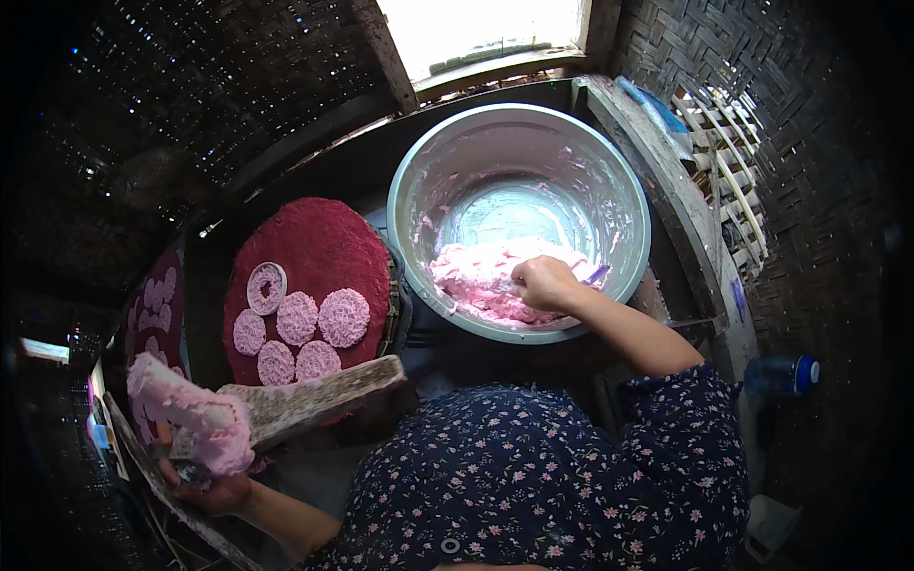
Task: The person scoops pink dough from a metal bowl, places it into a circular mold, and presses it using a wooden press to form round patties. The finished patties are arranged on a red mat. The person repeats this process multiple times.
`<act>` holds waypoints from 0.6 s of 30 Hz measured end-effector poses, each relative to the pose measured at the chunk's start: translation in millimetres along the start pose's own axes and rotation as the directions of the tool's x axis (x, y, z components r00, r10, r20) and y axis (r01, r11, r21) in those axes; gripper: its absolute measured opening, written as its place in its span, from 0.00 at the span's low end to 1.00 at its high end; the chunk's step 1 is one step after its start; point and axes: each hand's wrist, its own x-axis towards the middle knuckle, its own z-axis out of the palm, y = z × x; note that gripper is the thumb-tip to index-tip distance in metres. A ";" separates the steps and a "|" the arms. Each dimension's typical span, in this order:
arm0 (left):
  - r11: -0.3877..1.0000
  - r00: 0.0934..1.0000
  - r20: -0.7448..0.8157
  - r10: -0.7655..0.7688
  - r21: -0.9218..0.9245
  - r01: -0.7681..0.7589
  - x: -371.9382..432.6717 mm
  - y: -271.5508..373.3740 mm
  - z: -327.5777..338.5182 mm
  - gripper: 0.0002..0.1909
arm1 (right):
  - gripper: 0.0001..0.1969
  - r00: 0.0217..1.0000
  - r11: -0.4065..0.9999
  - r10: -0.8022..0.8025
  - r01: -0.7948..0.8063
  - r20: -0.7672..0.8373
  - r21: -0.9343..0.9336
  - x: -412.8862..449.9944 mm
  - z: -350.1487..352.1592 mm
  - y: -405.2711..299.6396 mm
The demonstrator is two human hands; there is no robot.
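My right hand [546, 285] is inside a large round basin [518, 332], its fingers curled down at a mass of pink dough [471, 282]. A purple piece [597, 275] shows beside my wrist; whether my fingers hold a tool is hidden. At lower left, my left hand [214, 494] grips the underside of a wooden implement [321, 396] with a thick beam. Pink dough [193, 410] is heaped over its left end. Beyond it, a round red-covered tray [307, 228] bears several lacy pink dough discs [344, 317]. A white ring [284, 289] surrounds one lacy piece on the tray.
Another red surface with pink discs [158, 292] stands at far left. A wooden ledge [671, 193] runs along the right, by the woven wall [807, 214]. A blue-capped bottle [782, 375] and a translucent pitcher [772, 527] are at right. A bright window opening [485, 32] is ahead.
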 end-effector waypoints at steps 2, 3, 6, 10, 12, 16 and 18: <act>0.998 0.999 0.014 -0.039 -0.045 0.039 -3.0 5.2 8.8 0.36 | 0.13 0.999 0.997 0.006 -0.009 0.044 0.073 -7.3 -13.6 4.4; 0.979 0.994 0.072 -0.083 -0.181 0.095 -4.0 8.1 12.3 0.31 | 0.14 0.998 0.996 0.016 -0.022 0.065 0.088 -11.2 -23.6 7.9; 0.836 0.946 0.282 -0.163 -0.470 0.284 -4.8 15.1 19.8 0.22 | 0.18 0.969 0.919 0.051 -0.142 0.243 0.369 -27.4 -69.6 22.5; 0.874 0.820 0.567 0.073 -0.433 0.222 -1.0 9.4 51.4 0.17 | 0.16 0.959 0.741 -0.079 -0.125 0.271 0.660 -57.7 -127.6 23.2; 0.916 0.716 0.688 0.116 -0.353 0.191 -6.7 -0.4 87.1 0.16 | 0.16 0.960 0.636 -0.203 -0.022 0.195 0.771 -69.8 -145.0 8.7; 0.978 0.566 0.804 0.180 -0.208 -0.015 -32.1 -20.9 175.8 0.17 | 0.20 0.911 0.528 -0.408 0.178 0.064 0.831 -64.4 -148.1 -41.9; 0.971 0.576 0.783 0.236 -0.174 -0.161 -44.8 -21.9 211.3 0.19 | 0.21 0.864 0.410 -0.504 0.255 -0.015 0.876 -59.7 -137.0 -62.1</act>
